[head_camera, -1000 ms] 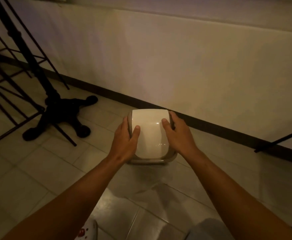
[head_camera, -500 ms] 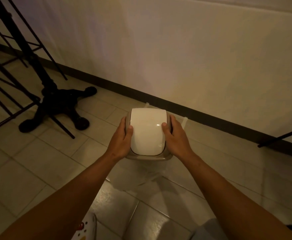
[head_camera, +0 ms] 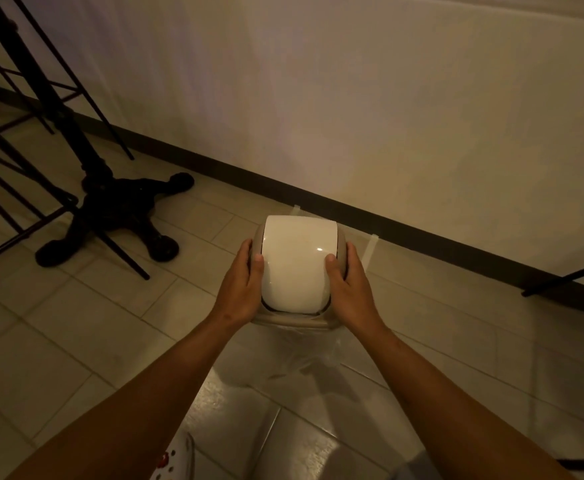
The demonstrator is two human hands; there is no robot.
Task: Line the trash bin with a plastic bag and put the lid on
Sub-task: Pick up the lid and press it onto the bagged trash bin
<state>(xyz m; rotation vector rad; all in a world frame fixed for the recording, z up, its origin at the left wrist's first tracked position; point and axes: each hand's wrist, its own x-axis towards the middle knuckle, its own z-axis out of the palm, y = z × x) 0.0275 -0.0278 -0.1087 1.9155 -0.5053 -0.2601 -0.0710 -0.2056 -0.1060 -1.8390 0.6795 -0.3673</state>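
Note:
A beige lid [head_camera: 298,268] with a glossy white swing flap sits on top of a small trash bin on the tiled floor. My left hand [head_camera: 241,285] grips the lid's left side and my right hand [head_camera: 350,285] grips its right side, thumbs resting on the flap. Clear plastic bag [head_camera: 294,355] hangs out below the lid's rim and drapes toward me; two bag handles [head_camera: 370,249] stick up behind the bin. The bin's body is hidden under the lid and the plastic.
A black stand base [head_camera: 117,216] with thin metal legs stands at the left. The wall's dark skirting [head_camera: 422,237] runs just behind the bin. Another black leg [head_camera: 567,277] slants in at the right. A white patterned shoe [head_camera: 176,462] shows at the bottom.
The lid has come lower and nearer me, sitting level on the bin, and both hands have slid further down its sides. Plastic now shows below the rim.

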